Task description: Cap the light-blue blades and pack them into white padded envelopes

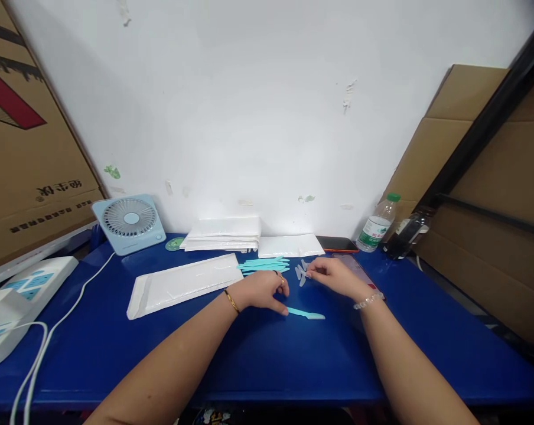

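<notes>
My left hand (264, 290) holds the handle end of a turquoise eyebrow razor (299, 312) between thumb and fingers, just above the blue table. The razor points right, with a whitish, translucent tip at its far end. Behind this hand lies a loose pile of similar turquoise razors (267, 265). My right hand (333, 274) reaches in from the right, thumb and forefinger pinched on a small clear plastic cap. Several more such caps (302, 280) lie at its fingertips, left of the hand. The cap between the fingers is mostly hidden.
A white padded envelope (187, 284) lies left of the pile, with stacked envelopes (222, 233) behind. Nearby are a blue fan (132, 219), a power strip (41, 289) with cables, a phone (338, 244), a water bottle (375, 227) and a dark bottle (404, 236).
</notes>
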A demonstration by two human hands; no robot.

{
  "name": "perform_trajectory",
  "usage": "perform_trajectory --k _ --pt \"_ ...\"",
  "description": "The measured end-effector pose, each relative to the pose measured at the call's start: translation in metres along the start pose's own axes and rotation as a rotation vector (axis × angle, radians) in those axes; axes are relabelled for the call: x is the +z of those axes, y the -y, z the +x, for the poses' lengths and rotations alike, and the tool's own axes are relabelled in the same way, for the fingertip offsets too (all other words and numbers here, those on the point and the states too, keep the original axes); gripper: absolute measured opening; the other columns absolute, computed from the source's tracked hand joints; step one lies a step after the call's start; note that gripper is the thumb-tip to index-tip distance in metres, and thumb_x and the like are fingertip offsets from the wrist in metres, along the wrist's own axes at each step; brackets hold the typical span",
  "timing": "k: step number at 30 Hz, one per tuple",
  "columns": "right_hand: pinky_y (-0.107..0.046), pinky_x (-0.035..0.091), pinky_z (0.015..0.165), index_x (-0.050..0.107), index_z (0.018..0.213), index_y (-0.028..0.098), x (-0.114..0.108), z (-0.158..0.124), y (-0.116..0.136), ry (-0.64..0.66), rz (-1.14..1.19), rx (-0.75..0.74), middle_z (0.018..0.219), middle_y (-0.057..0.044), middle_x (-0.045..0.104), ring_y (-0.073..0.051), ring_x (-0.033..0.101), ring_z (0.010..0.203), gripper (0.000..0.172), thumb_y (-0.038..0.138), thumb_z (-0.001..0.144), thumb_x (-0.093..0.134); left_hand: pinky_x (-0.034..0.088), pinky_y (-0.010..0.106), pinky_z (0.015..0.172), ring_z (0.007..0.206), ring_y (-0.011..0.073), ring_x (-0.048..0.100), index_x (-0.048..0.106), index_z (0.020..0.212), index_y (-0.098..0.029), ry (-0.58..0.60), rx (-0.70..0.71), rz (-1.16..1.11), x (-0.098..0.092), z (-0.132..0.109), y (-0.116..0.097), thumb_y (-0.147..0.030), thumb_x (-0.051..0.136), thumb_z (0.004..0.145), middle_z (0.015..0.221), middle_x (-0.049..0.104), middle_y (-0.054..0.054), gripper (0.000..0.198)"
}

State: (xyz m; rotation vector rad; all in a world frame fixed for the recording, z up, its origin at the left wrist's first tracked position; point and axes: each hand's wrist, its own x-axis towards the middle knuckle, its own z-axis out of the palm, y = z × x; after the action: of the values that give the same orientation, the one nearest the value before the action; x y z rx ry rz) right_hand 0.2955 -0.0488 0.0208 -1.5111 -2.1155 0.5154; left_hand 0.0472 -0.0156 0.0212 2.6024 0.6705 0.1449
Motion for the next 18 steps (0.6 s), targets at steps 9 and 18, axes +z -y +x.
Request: perform_trajectory --k 9,18 --pt "-0.024 0.039 0.055 0.068 0.079 0.018 0.000 -0.005 0.013 0.300 0.136 0.014 0.067 -0.001 0.063 -0.014 0.054 0.059 0.033 0.047 0.084 0.052 0.033 0.023 0.055 0.069 0.0152 0.057 0.063 0.082 -0.020 -0.136 -0.198 0.106 0.005 0.005 0.008 -0.028 0.057 0.081 0.076 0.065 0.001 0.010" --pt "-0.024 0.041 0.055 0.067 0.075 0.018 0.002 0.002 -0.001 -0.019 0.132 0.063 0.067 -0.002 0.065 -0.014 0.056 0.059 0.026 0.038 0.083 0.052 0.036 0.023 0.056 0.065 0.0151 0.057 0.059 0.076 -0.018 -0.301 -0.329 0.015 -0.014 -0.001 0.029 -0.024 0.053 0.079 0.072 0.064 0.002 0.009"
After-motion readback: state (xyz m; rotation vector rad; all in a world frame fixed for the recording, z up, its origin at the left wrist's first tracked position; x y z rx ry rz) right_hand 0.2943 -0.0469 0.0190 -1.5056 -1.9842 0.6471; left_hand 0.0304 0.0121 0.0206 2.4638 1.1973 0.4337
